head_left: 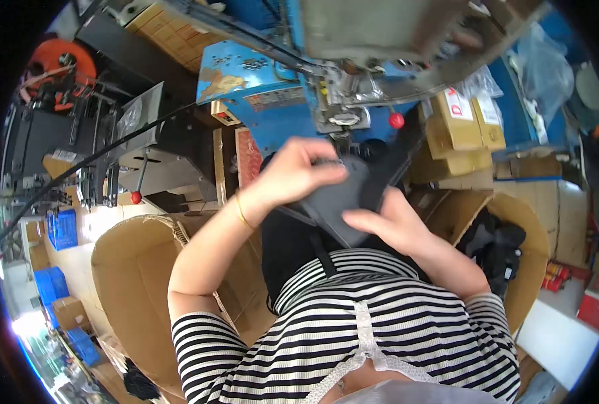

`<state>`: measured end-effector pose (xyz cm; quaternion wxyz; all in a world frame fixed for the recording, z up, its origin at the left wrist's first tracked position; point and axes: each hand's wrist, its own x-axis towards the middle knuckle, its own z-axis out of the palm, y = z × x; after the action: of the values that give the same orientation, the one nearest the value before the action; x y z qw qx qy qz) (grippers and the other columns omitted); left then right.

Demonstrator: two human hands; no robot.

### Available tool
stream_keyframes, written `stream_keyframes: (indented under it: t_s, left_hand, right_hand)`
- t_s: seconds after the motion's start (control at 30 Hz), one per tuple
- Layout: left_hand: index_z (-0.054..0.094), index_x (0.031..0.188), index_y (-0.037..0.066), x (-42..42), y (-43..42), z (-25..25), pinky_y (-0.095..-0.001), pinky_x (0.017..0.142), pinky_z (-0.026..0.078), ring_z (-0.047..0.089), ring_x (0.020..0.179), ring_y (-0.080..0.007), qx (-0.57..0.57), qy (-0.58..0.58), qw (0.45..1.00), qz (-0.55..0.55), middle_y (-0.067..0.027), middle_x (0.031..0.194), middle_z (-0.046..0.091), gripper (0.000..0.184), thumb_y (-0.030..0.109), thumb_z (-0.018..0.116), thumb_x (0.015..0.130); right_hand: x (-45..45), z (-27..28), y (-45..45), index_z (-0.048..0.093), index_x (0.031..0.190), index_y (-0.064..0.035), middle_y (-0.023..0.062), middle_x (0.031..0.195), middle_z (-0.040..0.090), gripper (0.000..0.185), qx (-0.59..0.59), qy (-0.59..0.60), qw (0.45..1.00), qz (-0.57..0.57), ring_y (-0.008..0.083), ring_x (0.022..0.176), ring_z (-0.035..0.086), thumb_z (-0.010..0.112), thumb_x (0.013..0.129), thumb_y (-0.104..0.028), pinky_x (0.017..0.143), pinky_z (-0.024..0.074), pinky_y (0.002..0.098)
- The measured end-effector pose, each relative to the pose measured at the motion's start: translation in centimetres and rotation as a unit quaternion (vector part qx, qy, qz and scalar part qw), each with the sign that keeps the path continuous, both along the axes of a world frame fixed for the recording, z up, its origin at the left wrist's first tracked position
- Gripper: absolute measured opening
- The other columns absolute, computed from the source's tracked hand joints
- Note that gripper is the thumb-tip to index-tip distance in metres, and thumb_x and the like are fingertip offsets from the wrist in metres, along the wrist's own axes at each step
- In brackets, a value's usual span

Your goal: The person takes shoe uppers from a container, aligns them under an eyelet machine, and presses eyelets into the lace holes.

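Frame centre: my left hand (307, 172) pinches a flat dark-grey rectangular piece (333, 205); my right hand (395, 225) grips its right side.

machine (276, 111) stands before person (380, 289); workpiece (333, 207) between left hand (291, 174) and right hand (402, 225); carton (128, 269) at left; second carton (535, 252) at right, items (495, 246) inside; boxes (458, 128) beyond it, right of machine.

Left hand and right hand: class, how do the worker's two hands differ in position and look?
The left hand sits higher in the picture, while the right hand sits lower. The left hand has a thin bangle at its wrist; the right hand shows none. Both are bare and hold the grey piece.
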<state>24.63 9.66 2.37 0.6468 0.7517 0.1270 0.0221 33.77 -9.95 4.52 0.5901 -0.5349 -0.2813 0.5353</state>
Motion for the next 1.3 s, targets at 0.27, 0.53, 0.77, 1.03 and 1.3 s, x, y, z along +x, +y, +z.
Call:
stream_keyframes:
  t_s: [0.27,0.53,0.77,1.03,1.3]
  left_hand:
    - [0.065,0.078,0.001,-3.9,-4.0,-2.0,-0.0238,0.058,0.041,0.049,0.064,-0.0046,-0.094,0.101,0.987,-0.084,0.0015,0.067,0.059,0.019,0.018,0.067,0.086]
    - [0.059,0.068,0.002,-7.0,-2.6,-5.3,-0.0336,0.056,0.041,0.050,0.057,-0.0166,0.113,0.155,0.980,-0.045,-0.0093,0.058,0.053,0.027,0.024,0.071,0.078]
    - [0.064,0.072,0.003,-6.9,-2.9,-6.1,-0.0401,0.065,0.047,0.062,0.068,-0.0327,0.123,0.224,0.967,-0.014,-0.0153,0.067,0.062,0.030,0.033,0.070,0.076]
    - [0.066,0.086,0.002,-5.6,-2.7,-5.3,-0.0425,0.070,0.050,0.064,0.080,-0.0363,0.254,0.172,0.952,-0.012,-0.0176,0.083,0.067,0.028,0.030,0.067,0.082]
    - [0.049,0.130,0.006,-0.6,-0.3,2.7,-0.0427,0.065,0.049,0.063,0.074,-0.0324,0.448,-0.053,0.883,0.129,-0.0114,0.077,0.062,0.049,0.002,0.061,0.082]
  right_hand:
    - [4.2,2.8,-2.8,0.067,0.081,0.0042,0.0053,0.071,0.067,0.036,-0.163,-0.305,0.890,0.295,0.0158,0.060,0.064,0.069,0.087,-0.031,0.054,0.0487,0.0288]
    - [7.6,0.7,5.5,0.059,0.107,-0.0013,0.0033,0.092,0.062,0.024,0.150,-0.134,0.932,-0.303,0.0089,0.079,0.056,0.068,0.085,-0.003,0.069,0.0446,0.0225]
    - [9.8,-0.6,6.4,0.061,0.104,-0.0021,0.0031,0.098,0.063,0.026,0.170,-0.162,0.927,-0.294,0.0102,0.091,0.058,0.071,0.081,0.000,0.081,0.0470,0.0260]
    - [7.4,-1.9,2.2,0.064,0.087,-0.0039,0.0017,0.081,0.059,0.012,0.050,-0.368,0.928,-0.006,0.0087,0.074,0.058,0.073,0.081,-0.011,0.068,0.0470,0.0243]
    - [2.3,-9.0,0.5,0.064,0.080,-0.0072,0.0032,0.085,0.062,0.013,0.108,-0.430,0.891,0.097,0.0243,0.088,0.054,0.072,0.078,-0.017,0.081,0.0443,0.0355]
